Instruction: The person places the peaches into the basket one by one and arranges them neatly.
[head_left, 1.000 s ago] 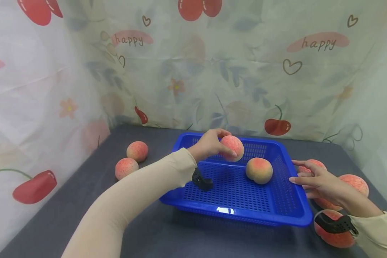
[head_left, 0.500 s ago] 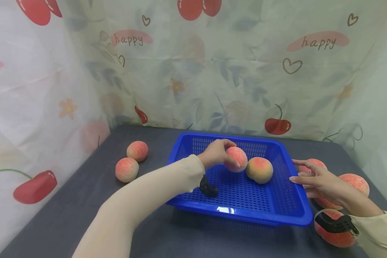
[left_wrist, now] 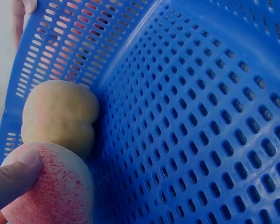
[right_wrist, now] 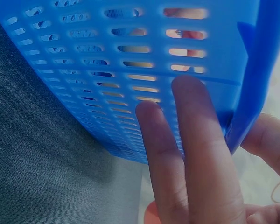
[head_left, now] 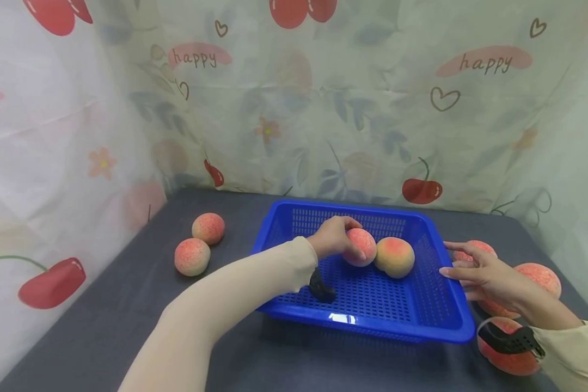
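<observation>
My left hand [head_left: 332,238] holds a pink-red speckled peach [head_left: 363,246] low inside the blue plastic basket [head_left: 372,324]. In the left wrist view, the thumb [left_wrist: 18,175] presses on the side of that peach. Right beside it sits a yellower peach [head_left: 396,258], which the held one overlaps in the left wrist view. At the basket's right side, my right hand [head_left: 495,280] grips the rim. Two of its fingers [right_wrist: 203,140] lie against the slotted outer wall [right_wrist: 98,60], while the thumb comes over the rim.
Two peaches [head_left: 193,257] rest close together on the dark table [head_left: 142,305], left of the basket. Several larger reddish peaches [head_left: 538,277] lie to the right, partly hidden by the right hand and wrist. Patterned cloth [head_left: 323,109] hangs behind and at both sides.
The left hand has carried its peach down and to the right within the basket, up against the yellower peach. My right hand and the basket have stayed in place.
</observation>
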### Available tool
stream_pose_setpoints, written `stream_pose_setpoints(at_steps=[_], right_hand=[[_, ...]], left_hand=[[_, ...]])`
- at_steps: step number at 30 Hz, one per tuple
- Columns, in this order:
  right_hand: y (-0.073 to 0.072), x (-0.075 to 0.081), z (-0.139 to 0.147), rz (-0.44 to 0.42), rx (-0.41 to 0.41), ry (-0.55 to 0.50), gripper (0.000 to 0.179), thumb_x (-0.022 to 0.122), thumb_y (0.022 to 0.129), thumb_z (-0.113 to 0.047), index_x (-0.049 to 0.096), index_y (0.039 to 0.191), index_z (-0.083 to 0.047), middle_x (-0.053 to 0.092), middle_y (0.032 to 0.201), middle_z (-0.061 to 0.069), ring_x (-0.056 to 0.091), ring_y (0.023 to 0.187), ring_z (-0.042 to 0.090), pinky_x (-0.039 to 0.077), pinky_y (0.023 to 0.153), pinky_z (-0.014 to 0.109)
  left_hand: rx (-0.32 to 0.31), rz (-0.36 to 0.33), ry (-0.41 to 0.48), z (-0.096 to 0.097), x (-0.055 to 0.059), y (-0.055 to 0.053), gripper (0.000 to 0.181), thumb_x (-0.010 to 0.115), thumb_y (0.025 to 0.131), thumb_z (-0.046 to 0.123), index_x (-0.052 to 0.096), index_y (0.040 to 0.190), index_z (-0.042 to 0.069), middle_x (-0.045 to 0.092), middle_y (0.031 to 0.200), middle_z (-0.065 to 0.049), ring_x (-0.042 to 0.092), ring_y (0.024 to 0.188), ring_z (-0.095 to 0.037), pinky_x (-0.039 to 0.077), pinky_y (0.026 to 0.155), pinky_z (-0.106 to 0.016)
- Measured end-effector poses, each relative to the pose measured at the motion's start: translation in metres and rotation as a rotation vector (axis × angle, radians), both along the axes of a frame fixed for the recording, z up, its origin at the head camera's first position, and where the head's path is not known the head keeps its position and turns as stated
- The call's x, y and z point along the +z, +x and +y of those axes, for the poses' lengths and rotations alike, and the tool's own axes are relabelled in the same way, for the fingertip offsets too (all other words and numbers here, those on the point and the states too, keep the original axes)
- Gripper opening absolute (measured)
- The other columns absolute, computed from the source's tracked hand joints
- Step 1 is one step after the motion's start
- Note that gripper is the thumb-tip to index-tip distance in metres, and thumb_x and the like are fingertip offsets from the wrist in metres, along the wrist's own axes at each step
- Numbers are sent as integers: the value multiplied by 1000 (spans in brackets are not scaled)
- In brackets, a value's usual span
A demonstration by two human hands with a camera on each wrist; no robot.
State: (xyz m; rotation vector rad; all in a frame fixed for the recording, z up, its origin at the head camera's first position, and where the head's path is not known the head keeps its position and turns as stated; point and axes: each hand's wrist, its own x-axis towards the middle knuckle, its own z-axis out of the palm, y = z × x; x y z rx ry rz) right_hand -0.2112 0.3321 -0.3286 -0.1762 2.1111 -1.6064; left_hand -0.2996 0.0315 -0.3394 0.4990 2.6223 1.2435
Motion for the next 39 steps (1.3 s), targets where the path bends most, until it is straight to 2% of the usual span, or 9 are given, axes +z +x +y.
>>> stream_pose_setpoints(at_steps=[8,14,18,24,29,39], right_hand=[[0,1,-1,6,6,5,85,53,100,-18,-13,151,0,57,126,14,69,99,33,56,81,54],[0,2,-1,14,6,14,85,54,100,-18,-12,151,1,53,131,19,69,99,33,56,81,54],[0,2,0,11,6,5,85,54,100,-18,-12,151,0,56,128,15,69,98,33,55,80,54],[0,2,1,11,8,-6,85,53,100,-17,-13,151,0,56,126,13,69,98,34,55,80,54],[0,1,1,9,-2,-1,86,54,100,-17,-12,151,0,55,128,16,69,98,34,55,80,55],[1,1,1,4,-7,5,86,54,100,-18,-12,152,0,57,126,15,69,98,34,55,80,54]], left_hand=[[4,-24,-24,-1,-4,-1,70,92,59,6,63,123,8,65,122,-7,62,107,-19,52,87,-24],[-24,-51,27,-2,-4,-2,68,89,60,0,62,122,6,65,121,-8,62,105,-19,53,86,-23],[-28,-67,63,-3,-5,-3,67,87,60,-4,61,122,6,65,121,-9,62,104,-19,53,84,-23],[-25,-58,81,-1,-11,-7,67,88,59,-5,62,119,7,64,120,-10,62,102,-19,53,83,-23],[-28,-83,107,0,-16,-9,68,87,58,-7,60,119,8,62,122,-13,62,102,-22,55,82,-26],[-12,-102,105,1,-14,-6,70,88,56,-8,59,117,10,63,112,-14,62,94,-20,54,76,-25]])
